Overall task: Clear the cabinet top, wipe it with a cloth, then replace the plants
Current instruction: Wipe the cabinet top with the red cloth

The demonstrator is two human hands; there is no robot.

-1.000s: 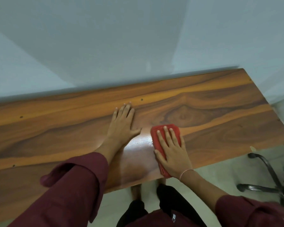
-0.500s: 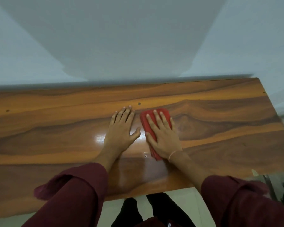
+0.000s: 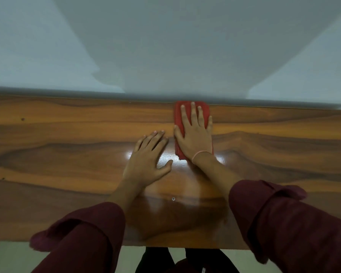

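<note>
A folded red cloth [image 3: 179, 117] lies on the glossy wooden cabinet top [image 3: 67, 150], up against the back edge by the wall. My right hand [image 3: 195, 134] presses flat on the cloth with straight, spread fingers. To its left, my left hand [image 3: 148, 160] rests flat on the bare wood, palm down, fingers straight. No plants show in the view.
A pale wall [image 3: 165, 46] rises directly behind the cabinet top. The front edge of the top runs along the bottom of the view, with light floor [image 3: 8, 259] below it. Small dark specks [image 3: 22, 119] sit at the far left of the wood.
My right hand has pushed the red cloth away from me, from the middle of the top to its back edge. The left hand stayed flat in place.
</note>
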